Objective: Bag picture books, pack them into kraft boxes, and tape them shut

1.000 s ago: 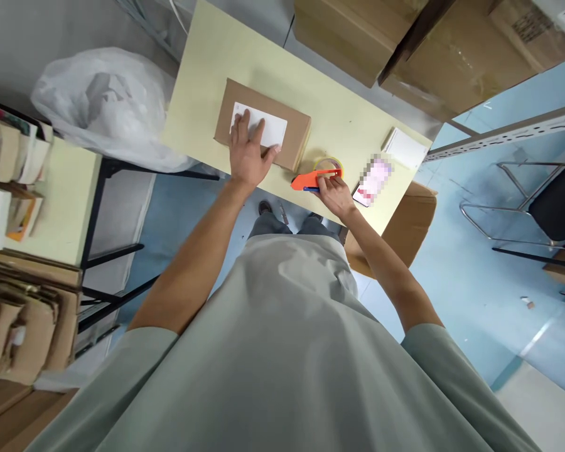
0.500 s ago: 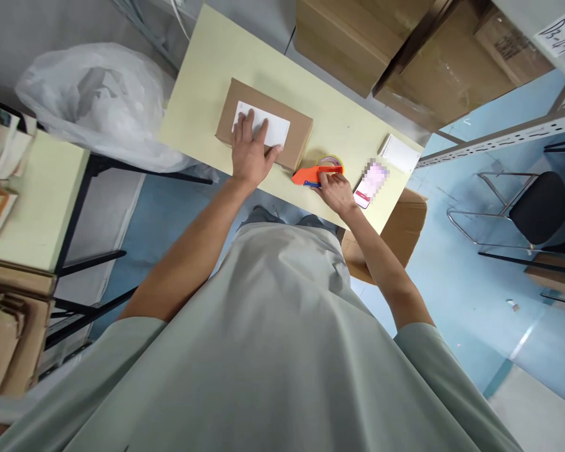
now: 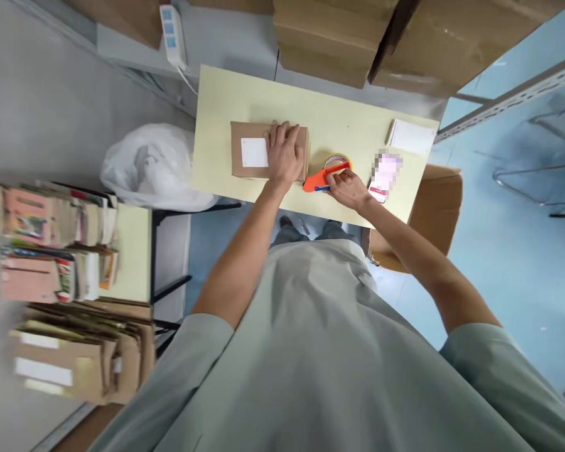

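A brown cardboard box [image 3: 249, 130] lies on the pale yellow table [image 3: 245, 88], with a white label [image 3: 254, 152] on its top. My left hand [image 3: 285, 150] rests on the right part of the box, fingers stretched out and overlapping the label's right edge. Just right of the box, my right hand [image 3: 348, 188] is closed on an orange tape dispenser [image 3: 316, 181] with a blue part. A roll of tape with a yellow rim [image 3: 338, 157] shows at the dispenser. The palm side of the right hand is hidden.
Right of my right hand lies a phone [image 3: 385, 174], and behind it a stack of white labels [image 3: 412, 136]. An open carton [image 3: 435, 213] stands beside the table's right end. A white plastic bag [image 3: 153, 166] and shelved books [image 3: 32, 216] are at left. Large cartons [image 3: 329, 37] stand behind.
My left hand has slid right across the box, uncovering the label's left part. My right hand keeps hold of the tape dispenser. The whole view has turned and shifted.
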The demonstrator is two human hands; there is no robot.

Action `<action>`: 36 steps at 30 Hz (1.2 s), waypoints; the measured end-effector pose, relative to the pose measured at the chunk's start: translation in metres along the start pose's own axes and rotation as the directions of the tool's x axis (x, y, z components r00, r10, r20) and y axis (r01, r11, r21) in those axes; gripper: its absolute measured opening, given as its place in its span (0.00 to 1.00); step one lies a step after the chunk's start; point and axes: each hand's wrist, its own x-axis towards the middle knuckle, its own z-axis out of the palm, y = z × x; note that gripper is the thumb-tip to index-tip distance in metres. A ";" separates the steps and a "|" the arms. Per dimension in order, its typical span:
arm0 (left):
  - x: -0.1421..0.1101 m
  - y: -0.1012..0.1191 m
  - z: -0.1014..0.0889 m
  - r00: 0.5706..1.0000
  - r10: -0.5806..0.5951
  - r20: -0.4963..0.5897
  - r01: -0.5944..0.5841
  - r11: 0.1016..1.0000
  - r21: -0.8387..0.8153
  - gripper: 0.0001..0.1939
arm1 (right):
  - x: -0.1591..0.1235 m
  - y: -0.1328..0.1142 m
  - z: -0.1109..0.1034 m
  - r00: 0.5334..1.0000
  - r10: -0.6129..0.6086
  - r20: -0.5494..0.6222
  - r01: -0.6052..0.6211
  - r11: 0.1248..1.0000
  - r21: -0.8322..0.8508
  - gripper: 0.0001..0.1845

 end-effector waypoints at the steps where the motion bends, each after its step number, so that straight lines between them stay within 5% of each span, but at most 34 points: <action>1: -0.001 -0.001 0.001 1.000 0.002 0.000 -0.002 1.000 0.001 0.31 | 0.002 0.000 0.003 1.000 -0.020 0.000 0.020 1.000 0.020 0.31; 13: -0.040 0.006 -0.011 0.996 0.044 0.077 -0.053 0.990 0.128 0.32 | 0.022 -0.046 -0.007 0.978 -0.208 0.035 0.203 0.973 0.111 0.26; 17: -0.043 0.002 -0.014 0.995 0.047 0.093 -0.060 0.987 0.150 0.31 | 0.022 -0.024 -0.002 0.988 -0.152 -0.006 0.151 0.977 0.154 0.27; 27: -0.044 0.009 -0.017 0.990 -0.012 0.142 -0.001 0.995 0.095 0.33 | 0.038 0.076 -0.018 0.997 -0.022 -0.077 0.035 0.984 0.174 0.27; 32: -0.043 0.004 -0.021 0.987 0.051 0.154 -0.072 0.989 0.132 0.32 | 0.055 0.088 -0.032 0.993 -0.116 -0.003 0.114 0.977 0.178 0.28; 36: -0.045 0.000 -0.038 0.959 0.082 0.273 -0.112 0.989 0.096 0.27 | 0.054 0.074 -0.035 0.985 -0.163 0.053 0.150 0.970 0.194 0.29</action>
